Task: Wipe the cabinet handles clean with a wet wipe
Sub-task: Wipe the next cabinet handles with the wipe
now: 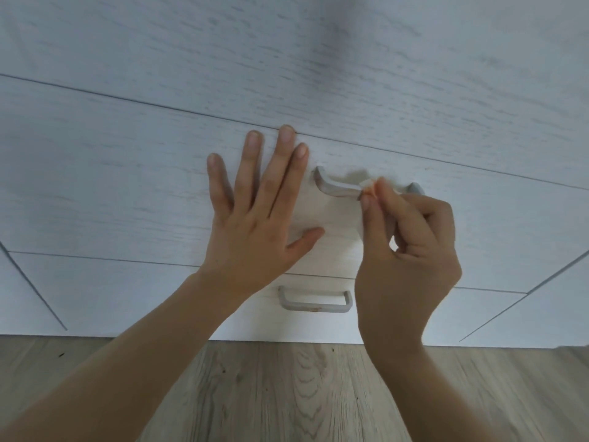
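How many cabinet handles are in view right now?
2. The upper handle sits on the drawer front beside the flat left hand, with the right hand pressing the wipe on it. The lower handle is directly below. Others may lie out of frame.

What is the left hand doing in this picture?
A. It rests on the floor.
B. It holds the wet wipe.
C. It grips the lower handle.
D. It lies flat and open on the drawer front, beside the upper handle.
D: the left hand is spread flat on the drawer front, left of the upper handle, while the right hand pinches the wet wipe against that handle.
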Action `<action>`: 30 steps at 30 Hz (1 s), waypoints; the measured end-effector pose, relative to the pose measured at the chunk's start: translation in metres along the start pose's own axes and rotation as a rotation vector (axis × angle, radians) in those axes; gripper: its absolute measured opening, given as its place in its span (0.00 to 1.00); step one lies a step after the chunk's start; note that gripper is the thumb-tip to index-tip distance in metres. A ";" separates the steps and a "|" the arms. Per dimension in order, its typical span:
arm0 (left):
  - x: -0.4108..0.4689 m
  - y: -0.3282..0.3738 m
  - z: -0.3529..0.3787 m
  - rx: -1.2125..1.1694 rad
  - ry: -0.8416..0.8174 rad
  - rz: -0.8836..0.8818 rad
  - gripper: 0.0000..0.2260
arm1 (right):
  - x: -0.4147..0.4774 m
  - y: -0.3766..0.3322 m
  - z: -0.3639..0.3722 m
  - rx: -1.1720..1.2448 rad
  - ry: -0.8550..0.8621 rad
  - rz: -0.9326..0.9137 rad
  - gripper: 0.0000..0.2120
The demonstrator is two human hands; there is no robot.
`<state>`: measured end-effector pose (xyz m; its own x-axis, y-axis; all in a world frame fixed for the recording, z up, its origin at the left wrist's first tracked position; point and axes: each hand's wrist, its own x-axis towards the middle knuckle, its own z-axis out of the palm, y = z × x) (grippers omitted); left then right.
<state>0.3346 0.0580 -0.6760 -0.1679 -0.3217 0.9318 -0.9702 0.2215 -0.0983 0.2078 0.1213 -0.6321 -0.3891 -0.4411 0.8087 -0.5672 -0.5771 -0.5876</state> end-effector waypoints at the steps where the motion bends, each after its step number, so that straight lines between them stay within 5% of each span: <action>1: 0.000 0.000 0.001 0.001 0.006 -0.005 0.39 | 0.000 0.000 0.000 -0.013 -0.016 -0.023 0.08; 14: -0.002 -0.013 -0.001 0.114 0.075 0.066 0.38 | -0.004 -0.002 -0.003 0.043 0.036 0.042 0.10; 19: -0.003 -0.029 0.003 0.136 0.136 0.139 0.37 | -0.007 -0.006 0.009 0.009 -0.039 -0.072 0.09; 30: -0.007 -0.041 0.002 0.086 0.196 0.156 0.34 | 0.000 -0.001 -0.003 0.063 0.035 0.056 0.10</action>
<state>0.3749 0.0491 -0.6789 -0.2875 -0.1032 0.9522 -0.9479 0.1728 -0.2675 0.2061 0.1241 -0.6319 -0.4447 -0.4498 0.7745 -0.4977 -0.5949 -0.6312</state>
